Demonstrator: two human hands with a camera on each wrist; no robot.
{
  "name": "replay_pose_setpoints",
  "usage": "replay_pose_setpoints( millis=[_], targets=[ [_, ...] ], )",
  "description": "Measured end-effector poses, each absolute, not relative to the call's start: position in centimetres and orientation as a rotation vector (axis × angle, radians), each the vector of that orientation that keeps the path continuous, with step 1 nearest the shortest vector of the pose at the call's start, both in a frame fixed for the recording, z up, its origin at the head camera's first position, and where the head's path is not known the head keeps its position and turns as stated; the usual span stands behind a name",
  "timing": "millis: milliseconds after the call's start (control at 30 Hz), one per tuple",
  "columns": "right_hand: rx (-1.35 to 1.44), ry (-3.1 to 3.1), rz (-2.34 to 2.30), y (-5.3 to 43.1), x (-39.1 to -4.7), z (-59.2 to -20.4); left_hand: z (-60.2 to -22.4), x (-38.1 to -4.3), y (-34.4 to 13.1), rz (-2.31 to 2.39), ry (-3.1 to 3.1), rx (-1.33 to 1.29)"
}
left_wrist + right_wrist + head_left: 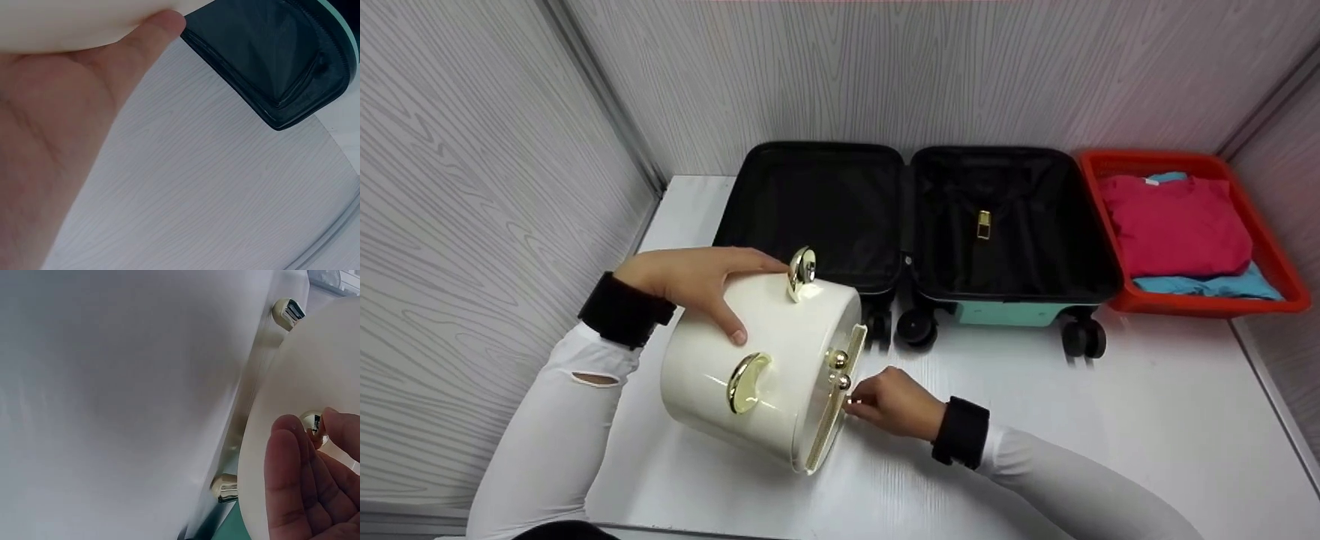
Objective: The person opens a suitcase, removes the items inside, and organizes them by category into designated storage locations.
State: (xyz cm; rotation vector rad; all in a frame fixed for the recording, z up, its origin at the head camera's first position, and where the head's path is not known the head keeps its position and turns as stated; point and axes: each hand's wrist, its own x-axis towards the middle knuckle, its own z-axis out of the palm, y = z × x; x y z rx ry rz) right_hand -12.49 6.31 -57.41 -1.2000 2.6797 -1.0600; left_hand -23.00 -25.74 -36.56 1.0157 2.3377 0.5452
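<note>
A white drum-shaped box point(765, 322) with gold fittings lies tilted on its side at the left of the table. My left hand point(690, 281) rests spread on its curved side, thumb and a finger stretched out; the left wrist view shows this hand point(56, 124) against the white wall. Two gold crescent-shaped pieces point(746, 384) stick out from that side. At the box's right end are gold balls point(838, 358) and a gold-edged strip point(840, 401). There my right hand point(900, 405) pinches a small gold knob point(308, 418), partly hidden by the fingers in the right wrist view.
Behind the box lies an open suitcase with black lining point(825, 210) and a mint shell point(1005, 313). A gold rectangular piece point(984, 225) is in its right half. At far right, a red basket point(1207, 304) holds folded pink point(1181, 225) and blue cloth.
</note>
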Motion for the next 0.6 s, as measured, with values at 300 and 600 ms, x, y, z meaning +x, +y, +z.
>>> replay_pose_setpoints(
  millis=[300,600],
  targets=[
    [-1.106,2.622,-1.081,9.5,-11.5,-57.1,-36.4,-22.8,-25.9,0.576,2.339,0.996],
    [-0.977,2.625,-1.108,10.8,-11.6,-57.2,-37.0,-22.6,-26.1,0.529,2.428,0.978]
  ],
)
